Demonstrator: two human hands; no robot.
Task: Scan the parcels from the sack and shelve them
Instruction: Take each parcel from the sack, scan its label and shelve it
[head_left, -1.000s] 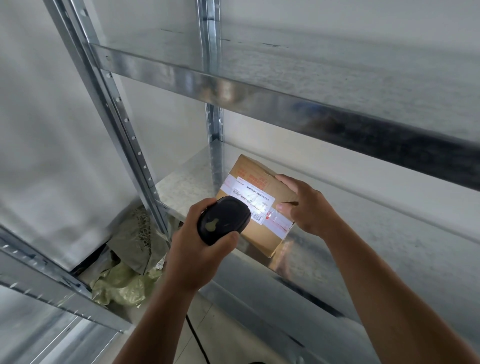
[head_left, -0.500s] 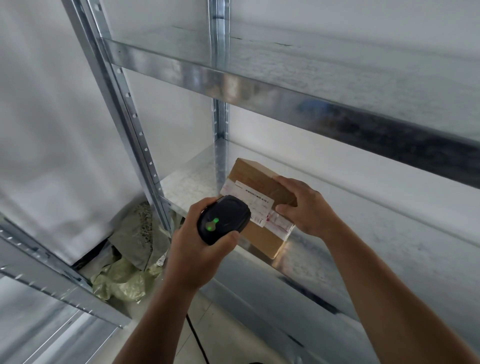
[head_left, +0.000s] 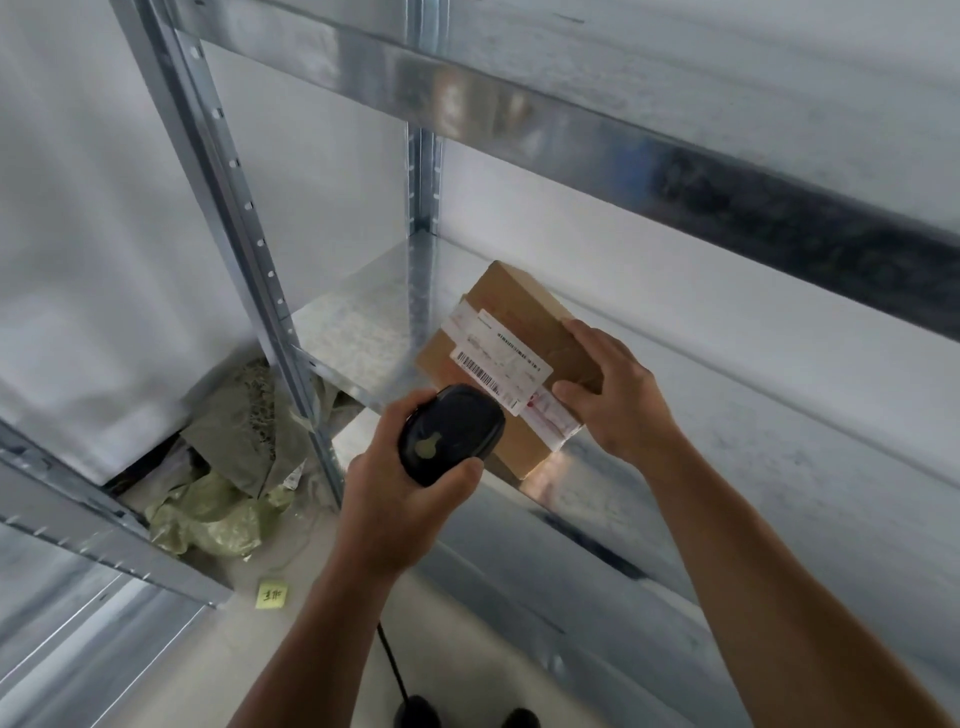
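At the metal shelf (head_left: 353, 332) front edge, the cardboard parcel (head_left: 519, 306) is tilted in the right hand (head_left: 618, 395), while the left hand (head_left: 395, 483) grips the scanner (head_left: 451, 441), best aimed squarely at the barcode (head_left: 480, 371) with the parcel steady.

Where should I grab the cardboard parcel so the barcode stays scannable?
Take the cardboard parcel by its right end, coming from the right, as the right hand does. The label covers its tilted upper face, so gripping that end leaves the barcode open to the scanner.
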